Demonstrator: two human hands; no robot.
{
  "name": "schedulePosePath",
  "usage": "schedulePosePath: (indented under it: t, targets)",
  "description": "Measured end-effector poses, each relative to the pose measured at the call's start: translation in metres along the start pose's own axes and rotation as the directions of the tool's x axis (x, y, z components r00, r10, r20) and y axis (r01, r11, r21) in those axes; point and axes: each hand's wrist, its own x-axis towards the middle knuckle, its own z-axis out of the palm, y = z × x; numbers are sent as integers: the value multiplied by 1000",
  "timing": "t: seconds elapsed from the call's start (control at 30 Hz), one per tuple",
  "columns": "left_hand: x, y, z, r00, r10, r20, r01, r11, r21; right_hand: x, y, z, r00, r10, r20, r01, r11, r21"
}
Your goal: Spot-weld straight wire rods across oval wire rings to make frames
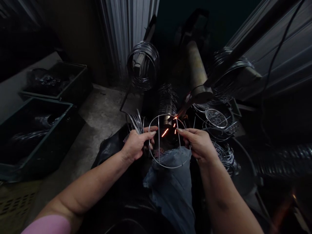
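Observation:
Between both hands is a round wire ring (168,167) with two straight wires across it. My left hand (137,143) pinches the ring's left side, and several more wire rings (136,122) hang by that hand's fingers. My right hand (198,143) is closed on the ring's right side, near the second cross wire. The ring's far edge touches the tip of a welding machine's electrode (167,120), where a bright glow and orange sparks show. Below the ring, a blue-grey cloth (170,185) drapes down.
A thick metal cylinder (197,68) of the machine juts out above. Coiled wire rings (143,65) hang on an arm behind. Loose wire pieces (216,120) heap up at right by a round tub (248,162). Dark green bins (36,100) stand at left, with a yellow crate (17,201) below.

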Motion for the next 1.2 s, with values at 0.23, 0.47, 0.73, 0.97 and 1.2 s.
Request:
schedulePosePath:
  t: [0.23,0.47,0.73,0.97,1.2]
  targets:
    - [4,-9,0,1000,0,10,-1,998,55,-11,9,-4,997,-23,-70,26,999,31]
    - [10,-16,20,999,26,18,-29,988,152,-29,24,-15,986,6,-164,20,988,155]
    - [19,-15,35,997,72,10,-72,964,257,-24,22,-24,983,32,-183,4,980,197]
    - [30,-14,44,996,86,6,-84,956,280,-15,16,-31,971,28,-236,14,985,173]
    - [30,-16,44,996,88,6,-87,970,225,-14,23,-39,979,38,-200,3,980,200]
